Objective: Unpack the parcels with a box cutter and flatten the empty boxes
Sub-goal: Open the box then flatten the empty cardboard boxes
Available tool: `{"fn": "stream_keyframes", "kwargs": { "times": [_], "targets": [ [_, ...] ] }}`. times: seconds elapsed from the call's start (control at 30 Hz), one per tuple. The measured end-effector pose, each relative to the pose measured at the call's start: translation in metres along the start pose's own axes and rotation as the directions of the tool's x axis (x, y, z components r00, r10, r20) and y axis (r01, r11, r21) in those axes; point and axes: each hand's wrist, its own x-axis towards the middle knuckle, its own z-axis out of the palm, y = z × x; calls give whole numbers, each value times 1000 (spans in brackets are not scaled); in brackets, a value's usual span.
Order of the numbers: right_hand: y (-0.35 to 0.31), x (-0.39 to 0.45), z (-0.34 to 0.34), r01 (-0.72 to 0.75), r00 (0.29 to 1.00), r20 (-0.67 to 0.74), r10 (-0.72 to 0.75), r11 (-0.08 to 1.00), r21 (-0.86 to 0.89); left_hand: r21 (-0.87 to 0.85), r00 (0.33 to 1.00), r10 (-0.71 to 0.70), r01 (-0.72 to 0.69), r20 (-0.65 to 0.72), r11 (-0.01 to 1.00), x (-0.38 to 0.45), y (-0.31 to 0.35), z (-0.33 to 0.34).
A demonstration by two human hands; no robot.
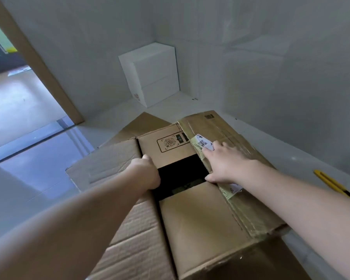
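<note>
— Brown cardboard box (190, 219) on the pale floor, top cut open — long flaps spread left and right, short flaps lying inward, dark gap between, taped label on the right flap.

— And the yellow box cutter (331, 183)?

— Flat on the floor, right of the box, apart.

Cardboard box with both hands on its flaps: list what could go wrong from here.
1. The left hand grips the left flap at the dark opening; a hard pull might tear the cardboard.
2. The box cutter lies on the floor by the right arm; whether its blade is out is unclear, so an elbow might catch it.
3. The contents are hidden; reaching in blind is risky.
</note>
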Motion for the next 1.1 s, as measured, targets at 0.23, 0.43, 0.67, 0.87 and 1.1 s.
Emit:
{"fn": "stream_keyframes", "kwargs": {
  "times": [0.23, 0.43, 0.67, 0.87, 1.1],
  "targets": [
    [-6, -2, -8, 8, 1000, -29, -8, 1000, 3, -733, 983, -185, 110, -21, 671, 15, -18, 20],
    [-17, 7, -48, 80, 955, -279, -103, 993, -92, -757, 941, -315, 119, -119, 642, 42, -59, 14],
    [31, 10, -91, -141, 970, -245, 6, 830, -539, -307, 876, -75, -86, -477, 948, 48, -68, 13],
    [74, 13, -46, -257, 966, -109, 234, 828, -499, -228, 892, 338, -412, -300, 882, 35, -22, 21],
    [87, 5, 11, -321, 891, 293, 347, 937, -134, -341, 879, 365, -460, -307, 820, 19, -10, 11]
  ]
}}
